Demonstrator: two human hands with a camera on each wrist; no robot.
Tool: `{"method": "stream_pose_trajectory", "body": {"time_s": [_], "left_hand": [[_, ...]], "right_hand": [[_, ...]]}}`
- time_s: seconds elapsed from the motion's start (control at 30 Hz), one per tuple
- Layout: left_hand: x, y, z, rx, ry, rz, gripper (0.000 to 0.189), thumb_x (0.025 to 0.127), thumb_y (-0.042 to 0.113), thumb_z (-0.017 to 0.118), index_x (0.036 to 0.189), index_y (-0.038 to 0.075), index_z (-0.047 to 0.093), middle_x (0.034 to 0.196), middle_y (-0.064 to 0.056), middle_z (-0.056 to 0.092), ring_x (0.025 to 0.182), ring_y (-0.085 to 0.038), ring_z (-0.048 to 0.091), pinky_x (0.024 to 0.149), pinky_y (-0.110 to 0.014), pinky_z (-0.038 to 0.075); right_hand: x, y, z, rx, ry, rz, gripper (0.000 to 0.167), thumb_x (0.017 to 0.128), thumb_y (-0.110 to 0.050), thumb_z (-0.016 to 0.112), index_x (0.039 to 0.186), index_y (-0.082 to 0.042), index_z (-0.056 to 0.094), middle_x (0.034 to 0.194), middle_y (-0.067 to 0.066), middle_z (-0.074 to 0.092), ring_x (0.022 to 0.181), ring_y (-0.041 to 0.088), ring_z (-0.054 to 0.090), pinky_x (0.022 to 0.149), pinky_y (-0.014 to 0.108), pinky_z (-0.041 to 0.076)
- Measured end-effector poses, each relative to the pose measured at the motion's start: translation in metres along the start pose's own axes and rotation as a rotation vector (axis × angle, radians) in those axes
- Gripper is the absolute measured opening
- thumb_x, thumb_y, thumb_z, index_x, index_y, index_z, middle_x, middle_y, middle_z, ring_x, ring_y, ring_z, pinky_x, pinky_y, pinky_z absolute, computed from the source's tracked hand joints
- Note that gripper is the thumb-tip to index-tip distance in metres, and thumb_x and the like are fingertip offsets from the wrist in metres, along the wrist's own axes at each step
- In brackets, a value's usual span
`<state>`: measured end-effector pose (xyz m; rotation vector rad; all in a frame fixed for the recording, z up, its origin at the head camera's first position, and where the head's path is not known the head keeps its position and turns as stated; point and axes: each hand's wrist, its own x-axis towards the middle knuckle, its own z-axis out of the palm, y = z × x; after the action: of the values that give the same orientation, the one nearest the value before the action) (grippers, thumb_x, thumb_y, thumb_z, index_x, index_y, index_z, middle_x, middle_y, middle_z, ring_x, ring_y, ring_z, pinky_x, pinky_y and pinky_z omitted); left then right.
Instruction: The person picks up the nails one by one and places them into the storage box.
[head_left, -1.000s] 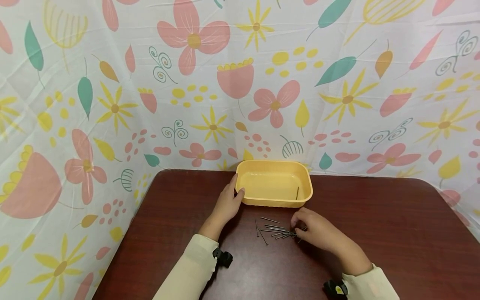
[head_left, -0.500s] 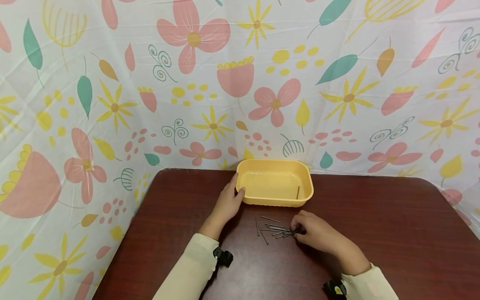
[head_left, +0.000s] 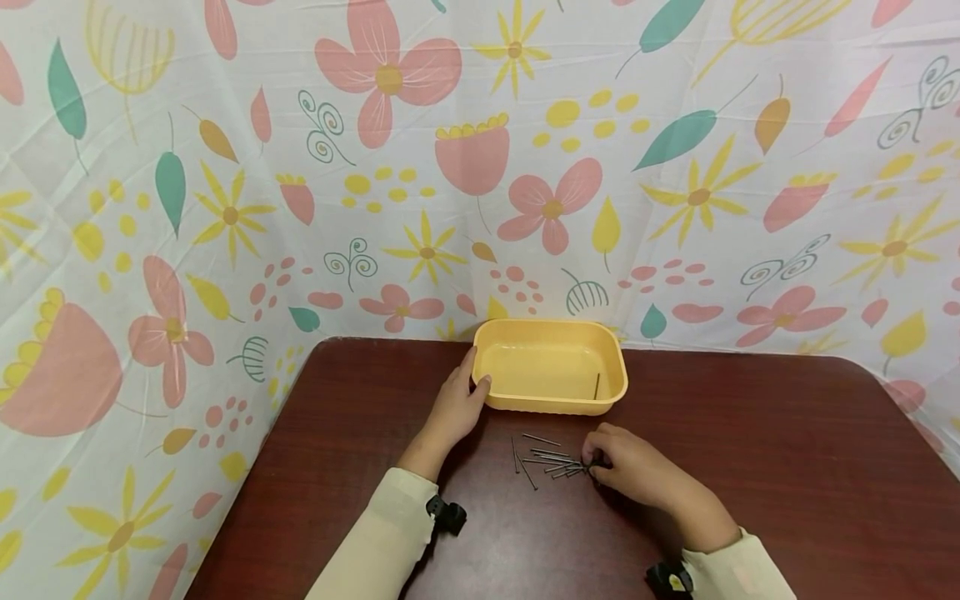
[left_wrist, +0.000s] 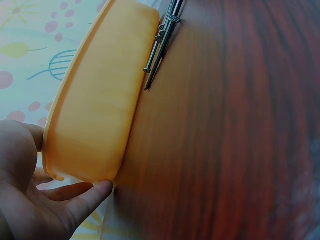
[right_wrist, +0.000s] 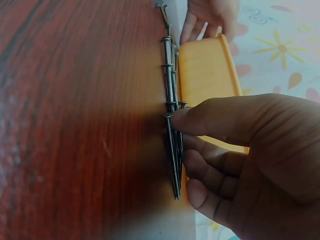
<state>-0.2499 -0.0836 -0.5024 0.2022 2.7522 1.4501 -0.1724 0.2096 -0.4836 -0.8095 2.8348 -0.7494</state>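
Observation:
A yellow plastic tray stands at the far side of the table, with one nail lying inside it. My left hand rests against the tray's left end, its thumb at the near corner and its other fingers along the side. Several loose steel nails lie in a small pile in front of the tray. At the right end of that pile, my right hand pinches a nail between thumb and fingers, close over the others. The right fingers partly cover the pile in the head view.
The dark reddish-brown table ends just behind the tray. A white cloth with printed flowers hangs behind and to the left. Black camera straps sit at both sleeve cuffs.
My right fingers have closed in a little on the nails at the right end of the pile. The left hand and the tray have stayed in place.

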Motion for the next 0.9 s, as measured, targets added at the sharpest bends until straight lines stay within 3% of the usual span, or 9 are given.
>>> {"method": "stream_pose_trajectory", "body": {"time_s": [0.57,0.9], "left_hand": [[-0.0006,-0.0018,0.0002,-0.003,0.003,0.016,0.066,0.106,0.037,0.048,0.164,0.023,0.019,0.159,-0.019,0.038,0.145,-0.038,0.041,0.117,-0.056,0.036],[-0.0004,-0.0005,-0.0002,-0.005,0.000,0.009,0.066,0.106,0.039,0.048,0.164,0.024,0.019,0.159,-0.019,0.039,0.144,-0.037,0.042,0.116,-0.056,0.037]], "right_hand": [[-0.0001,-0.0044,-0.0034,-0.057,0.045,0.018,0.022,0.084,-0.001,0.074,0.084,-0.020,0.062,0.087,-0.007,0.053,0.080,0.004,0.049,0.070,0.026,0.045],[0.0034,-0.0060,-0.0078,-0.069,0.214,0.031,0.021,0.087,-0.003,0.074,0.092,-0.020,0.063,0.096,-0.007,0.059,0.090,0.010,0.058,0.079,0.034,0.052]]}}
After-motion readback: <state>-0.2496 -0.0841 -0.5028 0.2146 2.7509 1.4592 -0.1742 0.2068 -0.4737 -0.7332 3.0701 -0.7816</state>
